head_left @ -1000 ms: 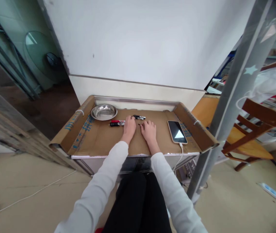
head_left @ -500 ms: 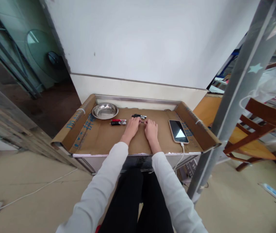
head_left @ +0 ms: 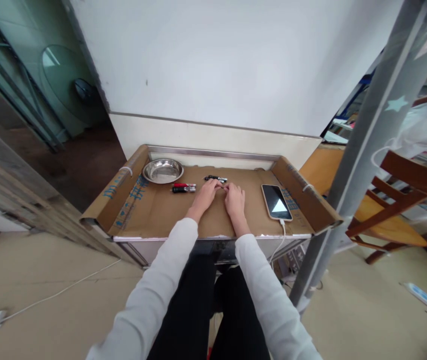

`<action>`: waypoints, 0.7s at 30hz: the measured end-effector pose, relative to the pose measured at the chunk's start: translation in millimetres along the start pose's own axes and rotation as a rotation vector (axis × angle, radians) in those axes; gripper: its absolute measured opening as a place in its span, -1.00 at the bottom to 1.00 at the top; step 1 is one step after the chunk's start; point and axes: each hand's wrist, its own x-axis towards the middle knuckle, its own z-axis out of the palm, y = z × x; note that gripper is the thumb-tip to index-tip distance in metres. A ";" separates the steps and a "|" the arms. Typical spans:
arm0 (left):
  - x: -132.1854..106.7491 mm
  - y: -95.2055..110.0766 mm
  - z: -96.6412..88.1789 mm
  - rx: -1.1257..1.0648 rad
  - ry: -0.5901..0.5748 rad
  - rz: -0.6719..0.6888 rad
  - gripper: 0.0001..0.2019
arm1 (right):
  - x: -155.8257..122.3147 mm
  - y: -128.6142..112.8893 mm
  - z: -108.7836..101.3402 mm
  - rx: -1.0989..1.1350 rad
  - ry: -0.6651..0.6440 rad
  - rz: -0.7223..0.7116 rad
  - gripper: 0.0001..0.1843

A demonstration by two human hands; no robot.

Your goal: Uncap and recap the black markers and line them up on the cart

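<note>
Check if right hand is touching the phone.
Apart. The head view shows it plainly: a strip of bare cardboard lies between the right hand and the near side of the phone.

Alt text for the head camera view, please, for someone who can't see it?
A person's left hand and right hand nearly meet over cardboard; anything between them is too small to identify. Nearby lie a red pen, black pens, a metal dish and a cabled phone.
</note>
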 end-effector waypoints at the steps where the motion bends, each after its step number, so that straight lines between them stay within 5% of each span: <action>1: 0.2 0.4 -0.2 -0.033 -0.011 0.001 -0.86 | 0.0 -0.1 -0.5 0.011 0.002 -0.008 -0.71; 9: 1.1 3.5 -5.4 -0.156 0.001 -0.135 -0.80 | 2.4 2.4 -1.6 0.184 -0.039 -0.178 -0.76; 16: 2.2 -8.3 3.4 0.240 -0.081 -0.062 -0.44 | -0.5 0.0 -4.6 0.023 -0.041 -0.085 -0.82; 21: 1.6 -8.2 8.0 0.420 -0.082 -0.128 -0.53 | -2.9 0.1 -7.5 -0.020 0.001 0.052 -0.79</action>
